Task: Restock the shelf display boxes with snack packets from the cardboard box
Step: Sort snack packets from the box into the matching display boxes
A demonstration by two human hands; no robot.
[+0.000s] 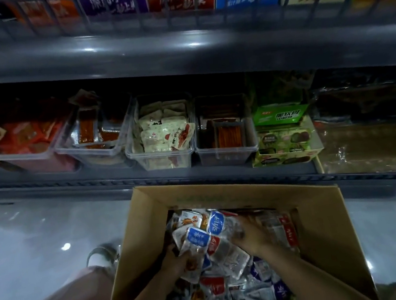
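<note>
An open cardboard box (142, 232) stands on the floor in front of me, filled with several loose snack packets in blue, red and white. Both my hands are inside it. My left hand (175, 261) grips a bunch of blue-labelled packets (196, 240). My right hand (250, 237) has its fingers curled down into the packets at the box's far right, and what it grasps is hidden. On the low shelf behind stand clear display boxes (162, 158), one with white packets, others with red and orange snacks.
A green carton (285, 148) of snacks sits right of the clear boxes. The grey shelf edge (179, 54) overhangs them, with coloured cartons behind a wire rail above. My left knee and a shoe (102, 255) are left of the box on the glossy floor.
</note>
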